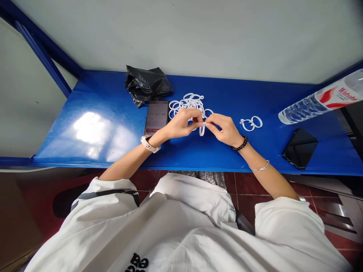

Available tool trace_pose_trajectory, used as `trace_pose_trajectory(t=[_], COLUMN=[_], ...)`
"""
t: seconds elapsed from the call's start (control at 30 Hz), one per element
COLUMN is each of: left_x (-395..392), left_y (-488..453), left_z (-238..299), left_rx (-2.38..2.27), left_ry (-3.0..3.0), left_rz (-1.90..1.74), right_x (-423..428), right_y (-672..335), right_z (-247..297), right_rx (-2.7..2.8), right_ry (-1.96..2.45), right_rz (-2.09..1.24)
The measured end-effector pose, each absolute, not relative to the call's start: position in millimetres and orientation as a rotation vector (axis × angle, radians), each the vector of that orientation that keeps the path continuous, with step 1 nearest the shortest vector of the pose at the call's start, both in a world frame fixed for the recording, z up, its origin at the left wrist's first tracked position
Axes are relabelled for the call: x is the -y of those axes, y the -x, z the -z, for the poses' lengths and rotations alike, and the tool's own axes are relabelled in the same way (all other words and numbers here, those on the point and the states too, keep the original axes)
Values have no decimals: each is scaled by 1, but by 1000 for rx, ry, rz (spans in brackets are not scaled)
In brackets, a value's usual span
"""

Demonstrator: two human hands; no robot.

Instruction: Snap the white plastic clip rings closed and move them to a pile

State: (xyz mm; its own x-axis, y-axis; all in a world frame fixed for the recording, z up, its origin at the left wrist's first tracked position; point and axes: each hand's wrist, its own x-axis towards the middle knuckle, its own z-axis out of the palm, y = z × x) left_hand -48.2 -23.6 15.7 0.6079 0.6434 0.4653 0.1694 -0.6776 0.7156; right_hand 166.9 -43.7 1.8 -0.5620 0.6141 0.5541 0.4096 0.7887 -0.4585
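Between my two hands is a white plastic ring point(202, 131), hanging below the fingertips. My left hand point(184, 122) pinches it from the left, thumb against forefinger. From the other side my right hand point(222, 127) pinches it as well, and the fingertips of both hands nearly meet. Just behind my left hand lies a pile of white rings point(190, 101), each with a small round tab; my fingers cover part of it. To the right of my right hand, a pair of similar white rings point(252, 123) lies on the blue table point(181, 156).
A phone point(157, 118) showing a timer lies left of the pile, partly behind my left forearm. Beyond it sits a crumpled black plastic bag point(147, 84). At the right are a water bottle point(317, 101) and a dark phone point(300, 148). A grey wall point(198, 41) rises behind.
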Motion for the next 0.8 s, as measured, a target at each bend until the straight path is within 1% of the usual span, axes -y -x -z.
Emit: trace_pose_trajectory(t=[0.53,0.67,0.8], left_x=[24,23,18], left_y=[49,48,49], left_z=[-10,-8,-5], left_rx=[-745,-764,-845], left_ry=[-2390,-2391,-2364], left_rz=[-953,-984,-1006], right_x=[42,43,40], right_y=[-166,-166,-172], right_z=[3,-1,-9], right_rx=[2285,2326,2319], right_ry=[869,899,1026], right_rz=[-222,-144,-72])
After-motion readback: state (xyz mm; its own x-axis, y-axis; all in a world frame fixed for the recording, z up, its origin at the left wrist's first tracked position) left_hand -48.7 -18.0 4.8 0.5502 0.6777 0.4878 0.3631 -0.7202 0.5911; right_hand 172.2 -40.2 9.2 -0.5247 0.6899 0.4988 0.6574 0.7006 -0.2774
